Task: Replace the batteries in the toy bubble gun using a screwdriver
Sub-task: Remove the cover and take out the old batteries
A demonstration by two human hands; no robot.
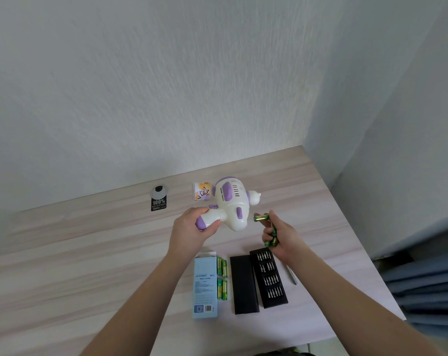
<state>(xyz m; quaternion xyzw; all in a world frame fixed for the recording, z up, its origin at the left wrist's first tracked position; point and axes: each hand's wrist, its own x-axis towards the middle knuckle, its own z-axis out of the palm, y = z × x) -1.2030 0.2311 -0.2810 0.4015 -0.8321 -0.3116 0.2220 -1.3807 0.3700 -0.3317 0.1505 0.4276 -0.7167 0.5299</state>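
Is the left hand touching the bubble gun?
Touching. The head view shows the left hand wrapped around the grip of the bubble gun.

The left hand (189, 227) grips the handle of the white-and-purple bubble gun (230, 204), holding it above the wooden table (89, 253). Just right of the gun, the right hand (282, 240) holds several green batteries (261, 218). Nearer than the gun lie a blue box (205, 286), more batteries and a black bit case (269, 277).
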